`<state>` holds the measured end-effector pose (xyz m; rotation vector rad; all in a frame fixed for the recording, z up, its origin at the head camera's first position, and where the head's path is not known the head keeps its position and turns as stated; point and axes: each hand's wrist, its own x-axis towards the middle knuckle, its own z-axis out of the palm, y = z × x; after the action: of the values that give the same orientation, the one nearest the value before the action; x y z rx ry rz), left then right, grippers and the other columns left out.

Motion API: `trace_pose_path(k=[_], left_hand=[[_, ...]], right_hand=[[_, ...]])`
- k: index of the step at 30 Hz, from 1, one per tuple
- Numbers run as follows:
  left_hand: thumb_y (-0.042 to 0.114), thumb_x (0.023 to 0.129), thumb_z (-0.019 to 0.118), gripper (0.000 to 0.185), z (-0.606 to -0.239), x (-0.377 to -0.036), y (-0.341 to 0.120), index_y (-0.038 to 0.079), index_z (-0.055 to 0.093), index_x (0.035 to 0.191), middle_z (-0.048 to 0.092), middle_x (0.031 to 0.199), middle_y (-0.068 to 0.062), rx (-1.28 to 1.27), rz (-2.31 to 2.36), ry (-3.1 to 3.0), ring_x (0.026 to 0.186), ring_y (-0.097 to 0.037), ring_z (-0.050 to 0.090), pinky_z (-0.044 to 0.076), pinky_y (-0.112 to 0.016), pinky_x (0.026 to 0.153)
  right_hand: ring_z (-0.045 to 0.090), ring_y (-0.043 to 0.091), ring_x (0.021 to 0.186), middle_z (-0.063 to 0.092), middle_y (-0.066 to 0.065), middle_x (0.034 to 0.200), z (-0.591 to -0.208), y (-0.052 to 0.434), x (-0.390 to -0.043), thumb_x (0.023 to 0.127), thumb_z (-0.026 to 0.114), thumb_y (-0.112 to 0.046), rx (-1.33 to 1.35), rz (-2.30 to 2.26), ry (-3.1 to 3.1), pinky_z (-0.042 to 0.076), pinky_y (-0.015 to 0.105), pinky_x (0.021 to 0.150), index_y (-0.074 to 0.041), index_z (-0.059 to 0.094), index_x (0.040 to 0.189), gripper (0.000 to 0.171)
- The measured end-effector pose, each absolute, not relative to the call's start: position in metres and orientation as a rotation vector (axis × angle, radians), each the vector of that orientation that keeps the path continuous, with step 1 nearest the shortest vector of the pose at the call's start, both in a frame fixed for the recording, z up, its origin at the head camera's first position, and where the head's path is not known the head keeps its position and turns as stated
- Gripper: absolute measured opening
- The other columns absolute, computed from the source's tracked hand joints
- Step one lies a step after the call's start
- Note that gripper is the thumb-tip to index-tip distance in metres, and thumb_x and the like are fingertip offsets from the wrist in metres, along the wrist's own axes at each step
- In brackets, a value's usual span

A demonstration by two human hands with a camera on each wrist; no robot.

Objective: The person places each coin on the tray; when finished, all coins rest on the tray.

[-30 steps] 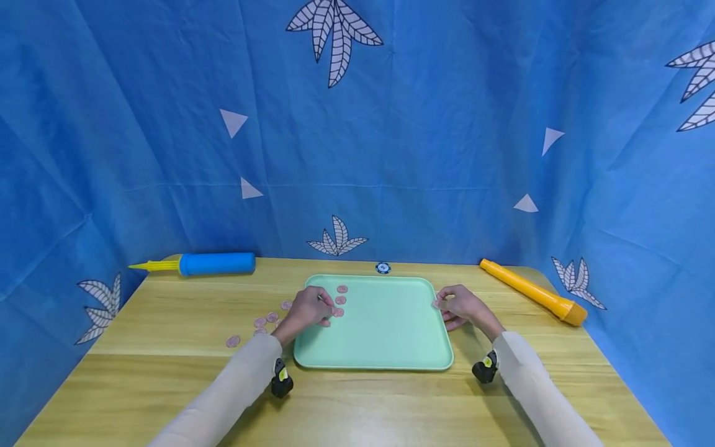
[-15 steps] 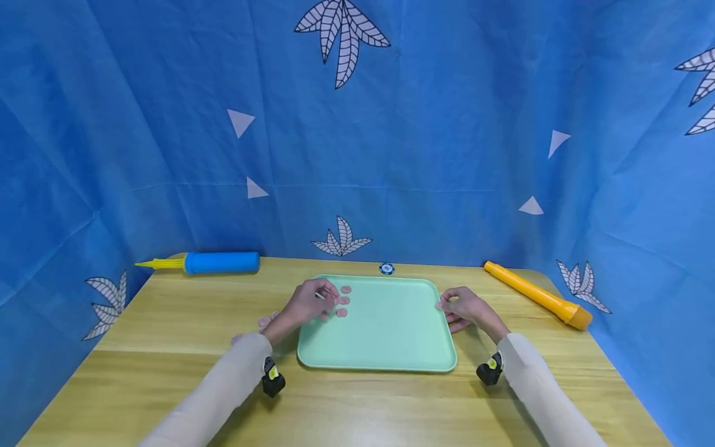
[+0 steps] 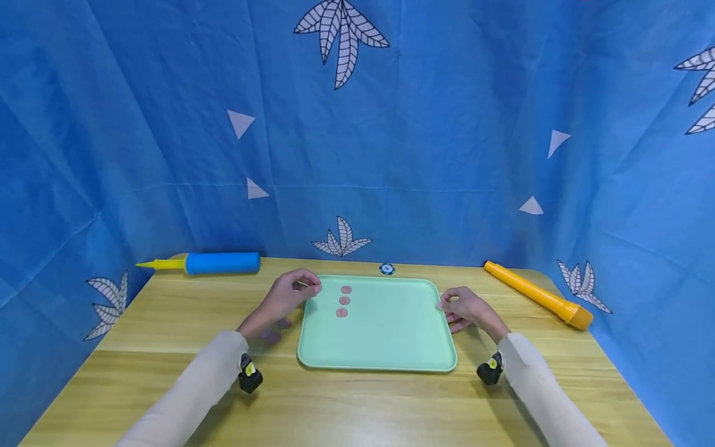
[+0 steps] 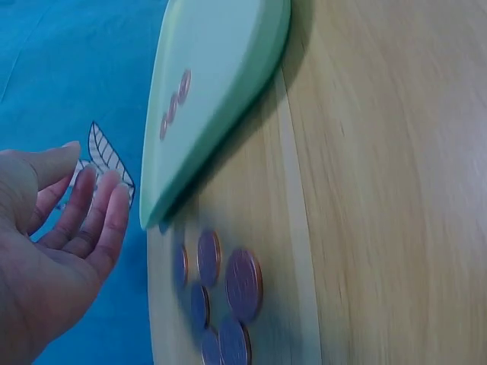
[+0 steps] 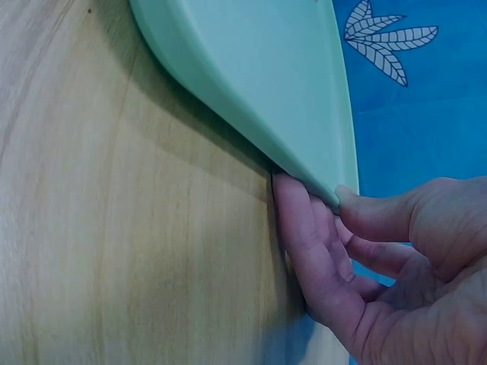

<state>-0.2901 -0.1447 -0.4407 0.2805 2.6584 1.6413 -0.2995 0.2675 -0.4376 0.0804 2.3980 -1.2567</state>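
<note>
A mint-green tray (image 3: 385, 347) lies flat on the wooden desk (image 3: 167, 310), and three small pink coins (image 3: 344, 300) sit in a short column on its left part, one behind the other. The right hand (image 3: 466, 307) grips the tray's right rim: the wrist view shows fingers (image 5: 300, 243) tucked under the edge and the thumb on top, a pinch that would keep the tray from sliding. The left hand (image 3: 287, 297) hangs just off the tray's far left corner, empty, its fingers (image 4: 99, 209) loosely spread and relaxed, palm free. It holds nothing and touches neither tray nor desk as far as the wrist view shows. Below it, on the bare desk just beside the tray's left edge, lies a cluster of more pink coins (image 4: 221, 285), within easy reach of that hand. Further off lie a blue balloon pump (image 3: 215, 263) at the desk's far left, an orange tube (image 3: 536, 293) at the right, and a small blue chip (image 3: 386, 269) behind the tray.
</note>
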Motion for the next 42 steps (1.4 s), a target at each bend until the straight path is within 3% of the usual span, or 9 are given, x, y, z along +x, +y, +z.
trace_pose_path(k=[13, 18, 26, 34, 38, 42], left_hand=[[0.021, 0.104, 0.068, 0.026, -0.439, -0.289, -0.191, 0.002, 0.068, 0.122, 0.07, 0.12, -0.015, 0.324, 1.603, 2.729, 0.114, -0.032, 0.066, 0.055, -0.048, 0.099], [0.027, 0.104, 0.069, 0.036, -0.439, -0.283, -0.218, 0.0, 0.065, 0.127, 0.068, 0.124, -0.015, 0.347, 1.573, 2.71, 0.117, -0.031, 0.064, 0.054, -0.04, 0.096], [0.021, 0.102, 0.071, 0.042, -0.444, -0.27, -0.266, 0.0, 0.061, 0.136, 0.062, 0.138, -0.022, 0.469, 1.472, 2.627, 0.128, -0.039, 0.057, 0.05, -0.024, 0.098], [0.018, 0.094, 0.078, 0.056, -0.452, -0.257, -0.307, -0.003, 0.057, 0.142, 0.06, 0.139, -0.023, 0.607, 1.313, 2.466, 0.115, -0.028, 0.059, 0.051, -0.024, 0.092], [0.017, 0.09, 0.082, 0.06, -0.452, -0.251, -0.317, -0.006, 0.057, 0.14, 0.061, 0.129, -0.019, 0.636, 1.284, 2.36, 0.102, -0.019, 0.055, 0.049, -0.025, 0.085], [0.015, 0.089, 0.083, 0.058, -0.452, -0.248, -0.318, -0.008, 0.057, 0.136, 0.058, 0.116, -0.014, 0.657, 1.292, 2.327, 0.095, -0.018, 0.05, 0.046, -0.025, 0.08]], right_hand=[[0.065, 0.015, 0.068, 0.062, 0.008, 0.083, -0.438, 0.268, -0.298, 0.109, 0.055, -0.009, 0.073, -1.273, 2.393, 0.063, 0.037, 0.064, 0.007, 0.056, 0.122, 0.021], [0.065, 0.015, 0.067, 0.062, 0.008, 0.082, -0.437, 0.268, -0.298, 0.109, 0.055, -0.009, 0.077, -1.284, 2.381, 0.063, 0.038, 0.065, 0.006, 0.056, 0.121, 0.02], [0.065, 0.015, 0.067, 0.061, 0.007, 0.08, -0.438, 0.268, -0.301, 0.109, 0.054, -0.008, 0.078, -1.297, 2.363, 0.063, 0.037, 0.065, 0.006, 0.055, 0.119, 0.017], [0.066, 0.016, 0.069, 0.064, 0.008, 0.084, -0.437, 0.268, -0.3, 0.109, 0.055, -0.011, 0.072, -1.268, 2.388, 0.064, 0.038, 0.066, 0.005, 0.056, 0.12, 0.019], [0.065, 0.016, 0.07, 0.063, 0.008, 0.085, -0.437, 0.268, -0.3, 0.109, 0.055, -0.011, 0.071, -1.272, 2.387, 0.064, 0.038, 0.066, 0.005, 0.056, 0.121, 0.02], [0.067, 0.015, 0.069, 0.065, 0.008, 0.084, -0.438, 0.267, -0.301, 0.109, 0.055, -0.01, 0.086, -1.279, 2.388, 0.064, 0.038, 0.066, 0.005, 0.056, 0.121, 0.019]])
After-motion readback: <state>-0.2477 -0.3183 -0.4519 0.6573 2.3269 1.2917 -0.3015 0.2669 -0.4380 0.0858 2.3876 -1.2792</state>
